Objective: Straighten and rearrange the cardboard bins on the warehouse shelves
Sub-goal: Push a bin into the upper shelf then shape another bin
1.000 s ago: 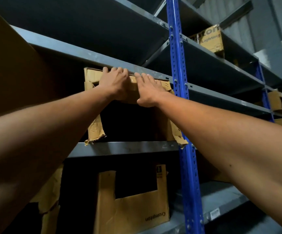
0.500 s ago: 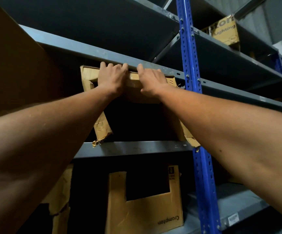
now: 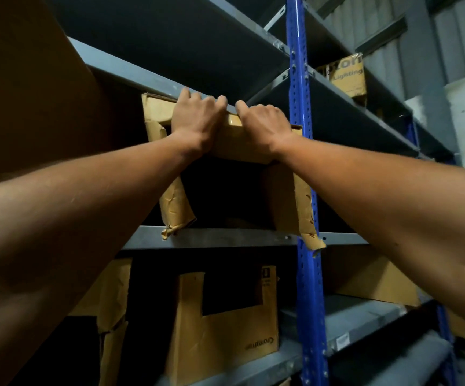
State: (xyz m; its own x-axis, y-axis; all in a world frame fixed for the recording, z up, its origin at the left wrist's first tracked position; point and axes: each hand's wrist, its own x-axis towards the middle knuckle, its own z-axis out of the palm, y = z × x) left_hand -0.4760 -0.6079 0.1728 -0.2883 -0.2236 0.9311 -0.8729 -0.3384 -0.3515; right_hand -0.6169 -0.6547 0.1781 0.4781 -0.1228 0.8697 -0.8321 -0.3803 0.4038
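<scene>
A worn cardboard bin (image 3: 236, 146) with a cut-out front stands on a grey shelf (image 3: 225, 237) at about head height, its torn side flaps hanging over the shelf edge. My left hand (image 3: 196, 119) and my right hand (image 3: 264, 123) sit side by side on the bin's top front strip, fingers curled over its upper edge and gripping it. The bin's right side sticks out in front of the blue upright (image 3: 303, 190). The inside of the bin is dark.
Below stands another cut-out bin (image 3: 225, 330) marked Crompton, with torn cardboard (image 3: 108, 302) to its left. A large brown box side (image 3: 25, 93) fills the left. A Lighting box (image 3: 348, 76) sits on a higher shelf at the right, and one more box (image 3: 373, 280) lies behind my right arm.
Both hands have curled tighter over the bin's top edge, and the bin's top now leans out toward me, with its right side forward of the blue upright.
</scene>
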